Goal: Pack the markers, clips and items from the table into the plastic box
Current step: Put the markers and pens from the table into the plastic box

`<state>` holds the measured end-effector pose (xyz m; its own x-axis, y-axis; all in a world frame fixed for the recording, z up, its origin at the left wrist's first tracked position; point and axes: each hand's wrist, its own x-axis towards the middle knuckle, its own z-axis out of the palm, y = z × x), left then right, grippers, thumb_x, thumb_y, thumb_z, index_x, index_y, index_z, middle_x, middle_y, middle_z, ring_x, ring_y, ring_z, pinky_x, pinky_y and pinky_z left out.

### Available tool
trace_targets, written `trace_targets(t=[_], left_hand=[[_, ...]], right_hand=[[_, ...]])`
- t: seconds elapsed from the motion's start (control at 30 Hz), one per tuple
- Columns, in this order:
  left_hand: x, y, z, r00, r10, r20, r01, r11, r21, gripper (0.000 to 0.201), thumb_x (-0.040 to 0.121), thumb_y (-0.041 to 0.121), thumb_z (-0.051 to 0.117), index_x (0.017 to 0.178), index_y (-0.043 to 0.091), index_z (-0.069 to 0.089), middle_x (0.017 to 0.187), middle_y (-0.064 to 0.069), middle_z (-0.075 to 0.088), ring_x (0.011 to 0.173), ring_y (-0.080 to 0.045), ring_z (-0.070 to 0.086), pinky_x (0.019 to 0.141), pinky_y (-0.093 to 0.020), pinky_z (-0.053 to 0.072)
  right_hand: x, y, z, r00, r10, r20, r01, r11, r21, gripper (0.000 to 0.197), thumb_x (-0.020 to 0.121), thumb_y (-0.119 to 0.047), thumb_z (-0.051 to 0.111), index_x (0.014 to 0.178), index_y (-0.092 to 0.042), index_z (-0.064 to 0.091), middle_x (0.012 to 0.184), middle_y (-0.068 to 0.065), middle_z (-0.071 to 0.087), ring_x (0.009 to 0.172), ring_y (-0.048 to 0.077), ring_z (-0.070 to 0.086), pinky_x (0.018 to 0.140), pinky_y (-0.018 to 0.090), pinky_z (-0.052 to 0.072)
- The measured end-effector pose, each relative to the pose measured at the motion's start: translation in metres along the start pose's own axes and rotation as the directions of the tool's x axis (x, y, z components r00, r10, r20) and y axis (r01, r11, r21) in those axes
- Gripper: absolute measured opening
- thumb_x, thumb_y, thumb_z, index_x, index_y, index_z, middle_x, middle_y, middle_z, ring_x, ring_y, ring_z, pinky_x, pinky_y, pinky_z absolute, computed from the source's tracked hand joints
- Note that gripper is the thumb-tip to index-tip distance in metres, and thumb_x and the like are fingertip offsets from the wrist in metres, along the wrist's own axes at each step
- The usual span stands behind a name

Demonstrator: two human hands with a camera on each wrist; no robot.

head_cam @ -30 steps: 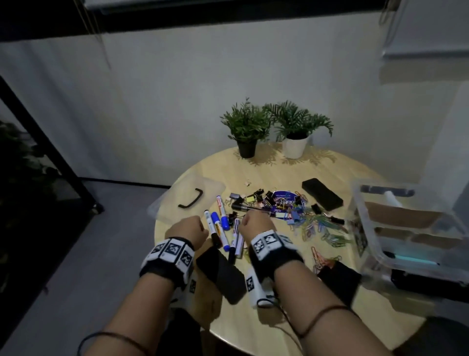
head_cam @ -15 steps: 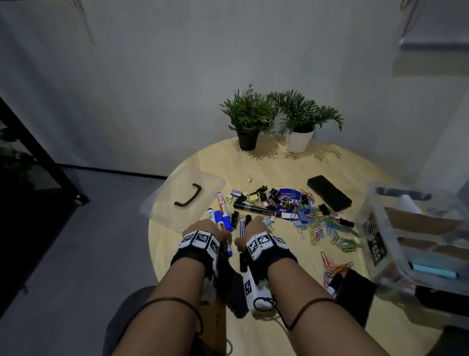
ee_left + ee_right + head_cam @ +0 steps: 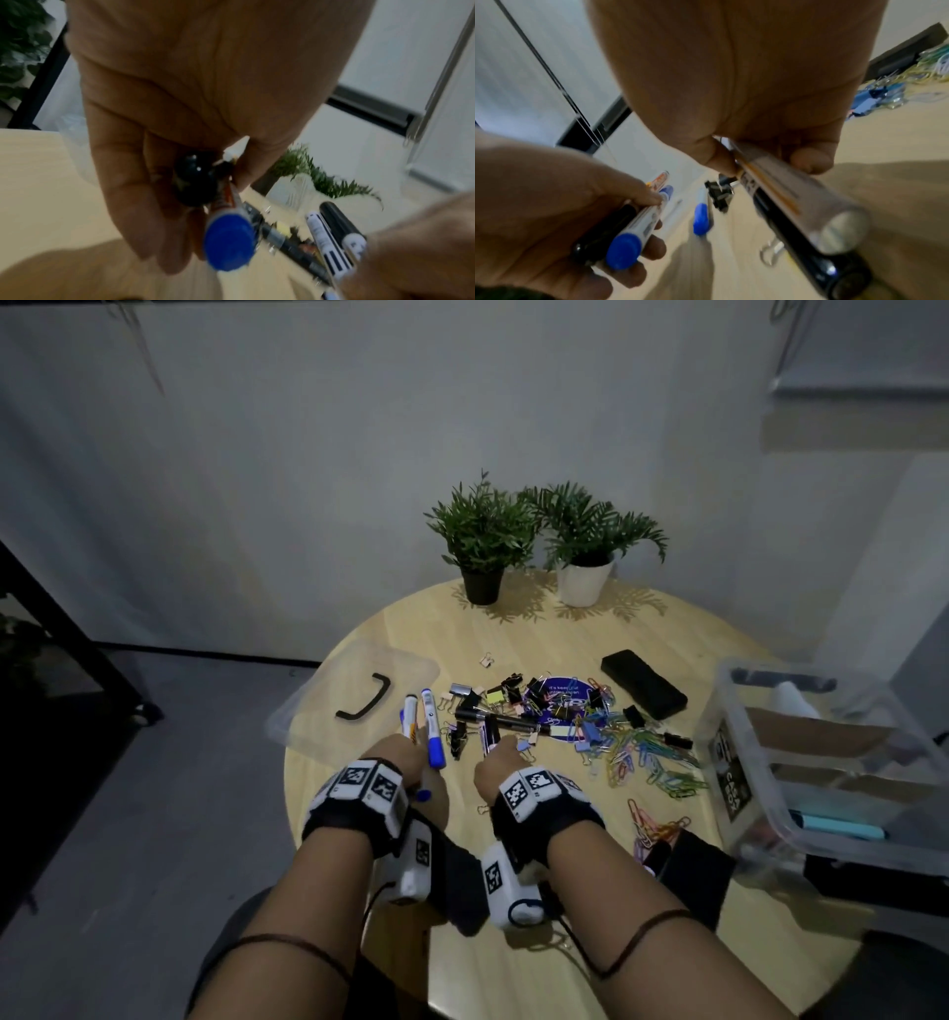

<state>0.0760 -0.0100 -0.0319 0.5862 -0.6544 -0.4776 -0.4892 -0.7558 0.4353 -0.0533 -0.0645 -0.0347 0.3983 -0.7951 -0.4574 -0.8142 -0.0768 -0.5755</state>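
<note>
The left hand [image 3: 405,757] was closed around a bundle of markers [image 3: 429,729]: the head view showed two white barrels with blue caps projecting past the knuckles toward the far side. The left wrist view [image 3: 180,121] added what the head view hid, namely a blue end cap [image 3: 228,242] and a dark round end [image 3: 195,178] held against the curled fingers. The right wrist view showed the same bundle from the side, with a black marker [image 3: 603,229] beside a blue-capped one.

The right hand [image 3: 506,760] was clamped on a second group of markers [image 3: 490,734]. In the head view only their short dark ends showed beyond the fist. The right wrist view resolved them as a clear-ended barrel [image 3: 808,205] lying on a black barrel [image 3: 816,261], pinched between thumb and fingers.

One blue-capped marker [image 3: 700,213] lay loose on the tabletop [image 3: 513,963] between the hands. Beyond the hands lay a pile of binder clips [image 3: 534,698] and coloured paper clips [image 3: 642,757], with a black block [image 3: 644,683] farther right. The plastic box [image 3: 821,762] stood open at the right edge, well apart from both hands. Its clear lid [image 3: 359,695] lay at the left edge. Two potted plants [image 3: 539,541] stood at the far edge against a pale wall.
</note>
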Motion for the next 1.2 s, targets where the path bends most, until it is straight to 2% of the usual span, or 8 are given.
trace_targets(t=[0.13, 0.27, 0.37, 0.47, 0.8, 0.9, 0.97, 1.2], left_hand=[[-0.032, 0.001, -0.014, 0.997, 0.073, 0.005, -0.067, 0.943, -0.325, 0.022, 0.102, 0.027, 0.034, 0.113, 0.009, 0.043, 0.096, -0.016, 0.062, 0.081, -0.028, 0.064, 0.069, -0.036, 0.057], [-0.066, 0.002, -0.010, 0.960, 0.279, 0.027, -0.239, 0.866, -0.439, 0.022, 0.102, 0.027, 0.037, 0.121, 0.018, 0.042, 0.106, -0.016, 0.064, 0.084, -0.026, 0.064, 0.069, -0.035, 0.056], [-0.081, 0.013, 0.005, 0.919, 0.394, 0.026, -0.358, 0.859, -0.366, 0.029, 0.101, 0.029, 0.039, 0.126, 0.016, 0.045, 0.102, -0.010, 0.066, 0.094, -0.026, 0.064, 0.090, -0.046, 0.054], [-0.096, 0.031, 0.024, 0.884, 0.463, 0.060, -0.429, 0.856, -0.288, 0.036, 0.101, 0.030, 0.039, 0.136, 0.021, 0.040, 0.100, -0.003, 0.065, 0.098, -0.021, 0.062, 0.090, -0.039, 0.052], [-0.120, 0.046, 0.062, 0.843, 0.507, 0.180, -0.495, 0.862, -0.111, 0.029, 0.101, 0.030, 0.037, 0.130, 0.025, 0.041, 0.101, -0.005, 0.061, 0.099, -0.026, 0.061, 0.081, -0.036, 0.049], [-0.125, 0.037, 0.059, 0.840, 0.522, 0.149, -0.518, 0.853, -0.066, 0.024, 0.101, 0.030, 0.037, 0.124, 0.028, 0.043, 0.103, -0.007, 0.063, 0.098, -0.025, 0.061, 0.085, -0.039, 0.049], [-0.128, 0.028, 0.056, 0.833, 0.532, 0.152, -0.535, 0.844, -0.019, 0.022, 0.101, 0.031, 0.037, 0.122, 0.030, 0.043, 0.102, -0.006, 0.063, 0.097, -0.024, 0.062, 0.086, -0.039, 0.049], [-0.145, 0.051, 0.050, 0.774, 0.625, 0.101, -0.632, 0.749, 0.198, 0.022, 0.100, 0.029, 0.040, 0.118, 0.025, 0.051, 0.105, 0.000, 0.059, 0.084, -0.017, 0.055, 0.073, -0.030, 0.044]], right_hand=[[-0.036, 0.013, -0.046, 0.987, -0.158, -0.012, 0.158, 0.983, 0.095, 0.047, 0.098, -0.012, 0.040, 0.139, -0.013, 0.018, 0.098, 0.011, 0.059, 0.073, 0.021, 0.056, 0.061, 0.037, 0.051], [-0.099, 0.049, -0.122, 0.914, -0.353, -0.199, 0.372, 0.926, 0.068, 0.028, 0.102, -0.021, 0.033, 0.130, -0.024, 0.033, 0.104, 0.004, 0.061, 0.057, 0.010, 0.049, 0.045, 0.022, 0.037], [-0.133, 0.094, -0.173, 0.875, -0.367, -0.316, 0.350, 0.930, -0.108, 0.024, 0.100, -0.011, 0.036, 0.121, -0.022, 0.040, 0.083, -0.005, 0.055, 0.065, 0.010, 0.051, 0.054, 0.027, 0.036], [-0.140, 0.149, -0.204, 0.871, -0.296, -0.393, 0.212, 0.946, -0.244, 0.032, 0.095, -0.003, 0.039, 0.120, -0.022, 0.045, 0.103, 0.012, 0.061, 0.091, 0.030, 0.058, 0.071, 0.035, 0.041], [-0.120, 0.210, -0.212, 0.991, 0.011, -0.136, -0.078, 0.864, -0.497, 0.035, 0.100, -0.014, 0.034, 0.128, -0.021, 0.054, 0.131, 0.016, 0.055, 0.126, 0.026, 0.049, 0.092, 0.024, 0.037], [-0.108, 0.210, -0.210, 0.991, 0.085, -0.107, -0.123, 0.896, -0.427, 0.033, 0.091, -0.054, 0.041, 0.071, -0.030, 0.048, 0.078, 0.000, 0.050, 0.087, 0.018, 0.055, 0.068, 0.014, 0.035], [-0.110, 0.210, -0.214, 0.983, 0.097, -0.153, -0.144, 0.930, -0.339, 0.031, 0.096, -0.040, 0.041, 0.073, -0.025, 0.055, 0.077, 0.002, 0.052, 0.079, 0.023, 0.052, 0.074, 0.024, 0.041], [-0.137, 0.259, -0.215, 0.737, -0.049, -0.674, -0.099, 0.979, -0.180, 0.032, 0.091, -0.007, 0.044, 0.119, 0.006, 0.053, 0.117, 0.029, 0.056, 0.107, 0.042, 0.054, 0.091, 0.045, 0.044]])
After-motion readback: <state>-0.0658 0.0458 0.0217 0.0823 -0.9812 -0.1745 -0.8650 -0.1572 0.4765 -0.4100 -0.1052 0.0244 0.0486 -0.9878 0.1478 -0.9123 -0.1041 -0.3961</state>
